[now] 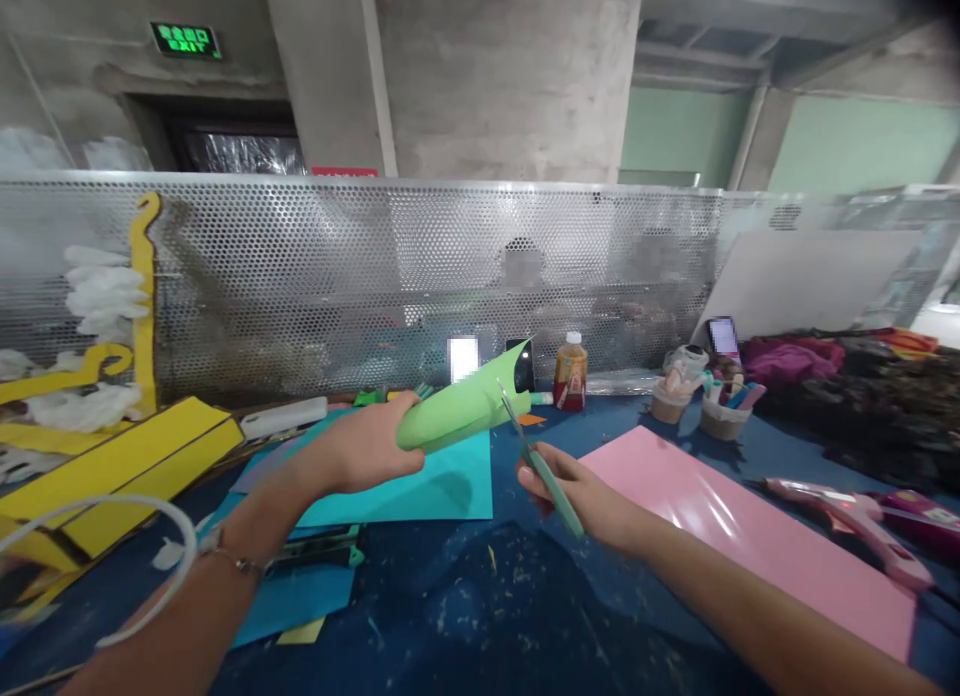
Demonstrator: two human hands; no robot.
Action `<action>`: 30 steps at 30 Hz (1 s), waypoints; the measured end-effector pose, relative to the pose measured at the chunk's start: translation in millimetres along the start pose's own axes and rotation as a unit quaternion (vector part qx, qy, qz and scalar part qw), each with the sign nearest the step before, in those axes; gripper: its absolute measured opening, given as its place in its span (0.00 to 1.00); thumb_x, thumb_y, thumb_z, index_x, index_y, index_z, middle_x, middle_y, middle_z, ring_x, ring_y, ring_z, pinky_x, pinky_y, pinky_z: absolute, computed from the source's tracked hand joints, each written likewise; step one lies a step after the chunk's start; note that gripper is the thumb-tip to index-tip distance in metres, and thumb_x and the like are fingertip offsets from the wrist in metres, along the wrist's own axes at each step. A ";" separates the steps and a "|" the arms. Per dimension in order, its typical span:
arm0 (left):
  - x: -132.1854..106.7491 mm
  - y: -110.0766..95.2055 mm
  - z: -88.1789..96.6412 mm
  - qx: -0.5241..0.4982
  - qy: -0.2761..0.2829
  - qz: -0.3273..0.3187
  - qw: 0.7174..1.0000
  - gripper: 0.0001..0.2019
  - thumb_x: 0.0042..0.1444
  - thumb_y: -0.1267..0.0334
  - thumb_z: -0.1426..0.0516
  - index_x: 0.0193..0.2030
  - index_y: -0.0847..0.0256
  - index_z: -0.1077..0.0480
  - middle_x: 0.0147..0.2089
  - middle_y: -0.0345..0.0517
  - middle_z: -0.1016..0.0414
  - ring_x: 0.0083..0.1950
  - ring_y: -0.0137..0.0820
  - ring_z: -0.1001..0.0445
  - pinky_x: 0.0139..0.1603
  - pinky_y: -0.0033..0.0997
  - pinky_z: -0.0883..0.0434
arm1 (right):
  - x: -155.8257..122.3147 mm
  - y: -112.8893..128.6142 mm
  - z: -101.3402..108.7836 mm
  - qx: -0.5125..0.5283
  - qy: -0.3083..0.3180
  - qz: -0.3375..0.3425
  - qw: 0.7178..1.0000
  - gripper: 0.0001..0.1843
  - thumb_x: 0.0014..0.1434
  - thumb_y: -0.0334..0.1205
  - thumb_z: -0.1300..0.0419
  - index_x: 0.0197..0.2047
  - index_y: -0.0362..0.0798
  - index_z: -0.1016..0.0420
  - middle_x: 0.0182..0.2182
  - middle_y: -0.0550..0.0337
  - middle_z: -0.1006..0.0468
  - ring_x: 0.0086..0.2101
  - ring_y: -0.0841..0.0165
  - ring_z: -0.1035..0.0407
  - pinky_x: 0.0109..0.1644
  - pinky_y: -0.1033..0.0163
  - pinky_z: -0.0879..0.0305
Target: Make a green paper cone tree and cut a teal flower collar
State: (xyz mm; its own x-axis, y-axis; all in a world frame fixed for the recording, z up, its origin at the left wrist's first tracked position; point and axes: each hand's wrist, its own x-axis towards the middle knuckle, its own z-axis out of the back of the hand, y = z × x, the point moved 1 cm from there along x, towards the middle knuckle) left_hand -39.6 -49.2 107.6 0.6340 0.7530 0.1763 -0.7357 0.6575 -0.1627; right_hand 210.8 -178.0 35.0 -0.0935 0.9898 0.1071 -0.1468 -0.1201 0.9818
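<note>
Green paper roll (457,408) meets scissors (541,463)
Left hand (364,448) wraps the roll's end; right hand (585,498), just right of the roll, clasps scissors touching its edge.

Open room low in the middle, between the two forearms, over the bare blue table (480,606), only small scraps there. Narrow gap between left hand (360,451) with its green paper roll (465,408) and right hand (581,496) with scissors (544,466), blade tip just beside the roll. Flat and passable over the teal sheet (450,486) and pink sheet (720,526). Blocked along the far edge by the perforated metal screen (337,276), with bottle (571,373) and cups (721,416) standing before it. Crowded on the left by yellow boards (127,466) and a looping white cable (184,536); on the right by a glue gun (847,521) and a dark fabric heap (862,416).
</note>
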 end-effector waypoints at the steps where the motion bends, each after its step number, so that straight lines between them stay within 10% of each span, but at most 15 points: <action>1: -0.2 2.5 0.0 0.001 -0.003 0.003 1.000 0.32 0.50 0.54 0.42 0.64 0.58 0.36 0.44 0.54 0.18 0.40 0.48 0.20 0.36 0.38 0.34 | -0.6 0.8 -0.2 -0.008 -0.002 -0.006 1.000 0.32 0.52 0.72 0.33 0.34 0.51 0.35 0.28 0.66 0.37 0.29 0.69 0.42 0.35 0.60 0.42; 8: -0.2 -4.8 4.4 0.009 -0.037 0.017 0.999 0.41 0.53 0.30 0.44 0.67 0.55 0.35 0.51 0.57 0.18 0.47 0.56 0.20 0.37 0.41 0.33 | -1.6 -1.6 -0.9 -0.003 0.013 -0.030 0.999 0.31 0.56 0.72 0.35 0.35 0.51 0.35 0.28 0.65 0.35 0.30 0.67 0.39 0.36 0.59 0.41; 30: -0.5 -5.2 5.0 -0.008 0.007 0.015 1.000 0.37 0.55 0.30 0.45 0.61 0.54 0.26 0.56 0.58 0.20 0.52 0.58 0.22 0.44 0.44 0.29 | -1.4 -3.0 -5.5 0.005 0.003 -0.023 1.000 0.30 0.55 0.72 0.35 0.36 0.52 0.32 0.28 0.64 0.33 0.31 0.66 0.38 0.38 0.57 0.39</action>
State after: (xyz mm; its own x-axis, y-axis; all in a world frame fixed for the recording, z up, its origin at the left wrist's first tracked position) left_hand -37.3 -53.2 113.2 0.6159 0.7720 0.1571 -0.7500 0.6356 -0.1829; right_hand 206.0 -179.5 31.1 -0.0937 0.9938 0.0602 -0.1406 -0.0731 0.9874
